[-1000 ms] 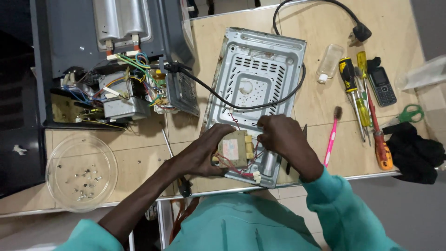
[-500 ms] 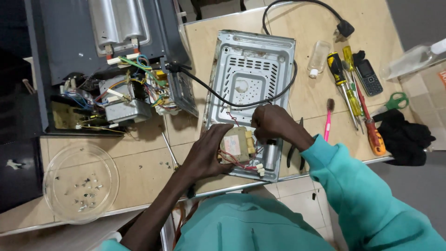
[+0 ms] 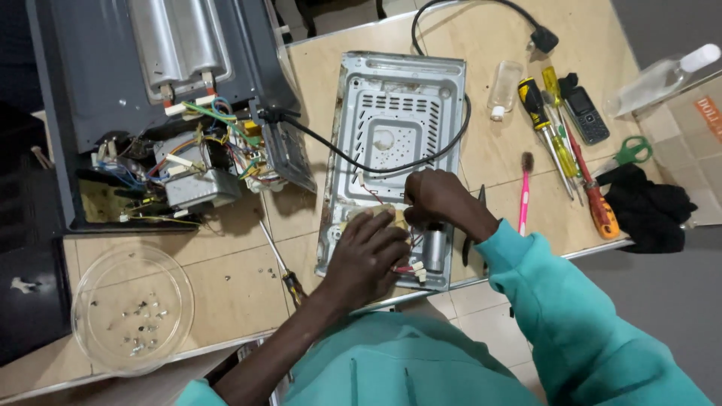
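R hand (image 3: 438, 197) shifted up; plate (image 3: 398, 98) top free

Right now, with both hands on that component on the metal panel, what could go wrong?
The left hand and right hand press a wired component at the near edge of the metal panel; it could slip off the table. The black power cord crosses the panel by the right hand and may snag. The glass dish of small screws overhangs the table edge.
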